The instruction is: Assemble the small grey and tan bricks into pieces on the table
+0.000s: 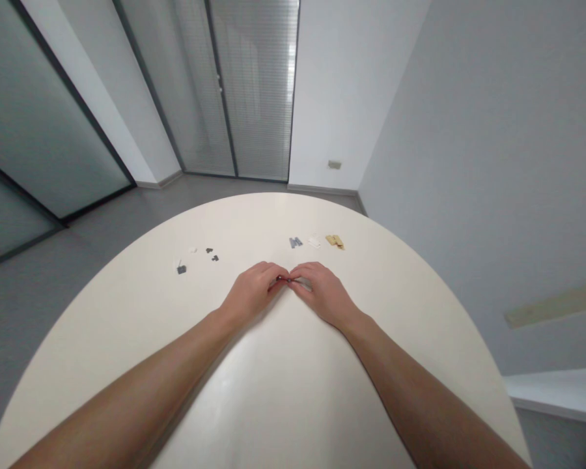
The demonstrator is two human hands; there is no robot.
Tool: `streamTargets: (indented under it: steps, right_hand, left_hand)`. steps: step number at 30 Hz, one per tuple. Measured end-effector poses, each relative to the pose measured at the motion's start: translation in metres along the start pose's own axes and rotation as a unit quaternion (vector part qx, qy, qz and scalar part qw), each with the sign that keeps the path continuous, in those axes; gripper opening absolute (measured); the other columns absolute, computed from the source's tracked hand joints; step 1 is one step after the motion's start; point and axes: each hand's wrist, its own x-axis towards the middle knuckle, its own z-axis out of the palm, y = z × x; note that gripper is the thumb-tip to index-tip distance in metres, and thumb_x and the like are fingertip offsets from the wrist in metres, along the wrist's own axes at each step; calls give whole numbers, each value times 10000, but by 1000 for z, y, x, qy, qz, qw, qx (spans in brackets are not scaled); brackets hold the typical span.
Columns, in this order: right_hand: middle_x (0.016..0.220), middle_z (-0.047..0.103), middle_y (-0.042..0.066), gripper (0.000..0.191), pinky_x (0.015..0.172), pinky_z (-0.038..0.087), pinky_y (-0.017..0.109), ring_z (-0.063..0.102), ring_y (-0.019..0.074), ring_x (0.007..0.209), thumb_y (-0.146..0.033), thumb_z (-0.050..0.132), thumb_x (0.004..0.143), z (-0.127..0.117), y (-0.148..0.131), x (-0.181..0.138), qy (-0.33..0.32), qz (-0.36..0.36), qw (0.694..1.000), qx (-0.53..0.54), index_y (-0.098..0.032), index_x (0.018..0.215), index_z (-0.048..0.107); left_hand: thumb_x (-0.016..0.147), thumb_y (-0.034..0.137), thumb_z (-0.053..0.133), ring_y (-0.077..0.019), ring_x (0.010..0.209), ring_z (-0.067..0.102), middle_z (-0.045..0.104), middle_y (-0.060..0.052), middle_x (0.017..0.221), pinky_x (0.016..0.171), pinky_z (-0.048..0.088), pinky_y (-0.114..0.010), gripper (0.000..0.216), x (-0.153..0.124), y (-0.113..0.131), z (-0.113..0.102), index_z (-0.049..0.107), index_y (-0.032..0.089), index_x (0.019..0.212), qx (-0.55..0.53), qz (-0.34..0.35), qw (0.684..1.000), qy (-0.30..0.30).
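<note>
My left hand (258, 286) and my right hand (321, 290) meet near the middle of the round white table (254, 391). Their fingertips are closed together around a small dark piece with some red on it (284, 279). Most of this piece is hidden by the fingers, so its kind is unclear. Just beyond the hands lie small grey pieces (295, 242), white pieces (314, 241) and a little heap of tan pieces (336, 241).
Left of my hands lie a dark grey piece (181, 269), small black pieces (215, 258) and a white piece (193, 250). Past the table's far edge stand a glass partition with blinds (258, 91) and a white wall with a socket plate (334, 165).
</note>
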Motion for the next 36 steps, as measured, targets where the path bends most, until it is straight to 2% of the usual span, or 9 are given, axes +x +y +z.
streamTargets:
  steps: [4, 8, 15, 36]
  right_hand:
    - [1011, 751, 25, 120, 907, 486, 354, 648, 204, 996, -268, 618, 961, -1, -1, 0, 5, 41, 999, -8, -235, 1011, 723]
    - [1001, 755, 27, 132, 885, 489, 361, 659, 208, 962, -289, 616, 958, 0, 0, 0, 25, 73, 997, -10, -245, 1017, 726]
    - [1010, 750, 33, 147, 903, 494, 363, 655, 205, 977, -290, 602, 959, 1, 1, 0, 32, 83, 996, 0, -236, 1040, 711]
    - [1014, 741, 31, 113, 906, 494, 355, 655, 199, 963, -255, 625, 930, 0, -2, 0, 47, 85, 995, 27, -232, 1020, 691]
  left_hand:
    - [966, 268, 560, -186, 941, 662, 721, -22, 1030, 791, 511, -315, 144, -1, 2, -1, 647, 248, 1079, 13, -39, 999, 0]
    - [953, 257, 557, -189, 908, 661, 717, -20, 986, 778, 510, -319, 151, 0, 3, -2, 657, 253, 1067, 26, -75, 997, 1]
    - [953, 214, 530, -189, 908, 662, 723, -21, 984, 797, 516, -326, 168, 2, 5, -5, 664, 247, 1049, 23, -79, 997, -3]
    - [972, 285, 529, -183, 926, 662, 728, -15, 1023, 807, 511, -319, 168, 2, 6, -5, 661, 252, 1070, 5, -79, 997, 2]
